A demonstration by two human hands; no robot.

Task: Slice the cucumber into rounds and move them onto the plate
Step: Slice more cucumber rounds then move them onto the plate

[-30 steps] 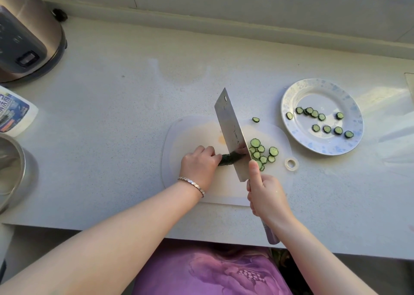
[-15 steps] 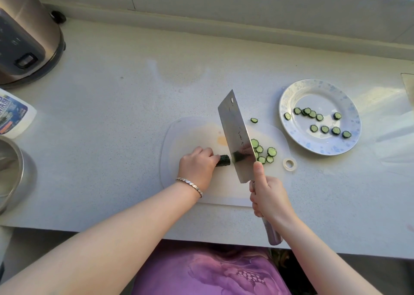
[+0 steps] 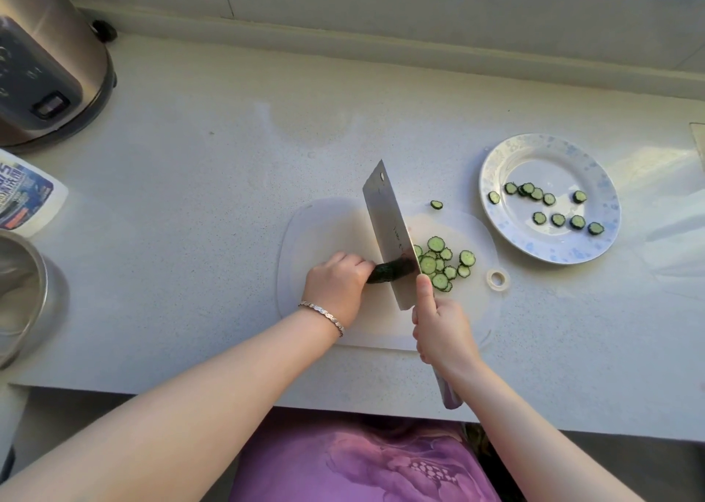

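Noted: the cucumber (image 3: 387, 272) is down to a short dark-green stub with bumpy skin, lying on its side on the translucent white plastic cutting board (image 3: 324, 230), its cut end against the cleaver (image 3: 385, 227). Your left hand (image 3: 335, 284) has its fingers curled over the stub's left end, pinning it to the board. Your right hand (image 3: 444, 330) is wrapped round the cleaver's handle, with one finger extended straight onto the blade. The broad rectangular steel blade stands edge-down at the stub. Just right of the blade is a loose heap of thin rounds (image 3: 444, 263), pale flesh with scalloped dark rims, some overlapping. One stray round (image 3: 436, 204) lies apart at the board's far edge. About ten plated rounds (image 3: 549, 199) lie flat on the glossy, blue-speckled white plate (image 3: 608, 196), which stands on the speckled stone counter (image 3: 229, 196) right of the board.
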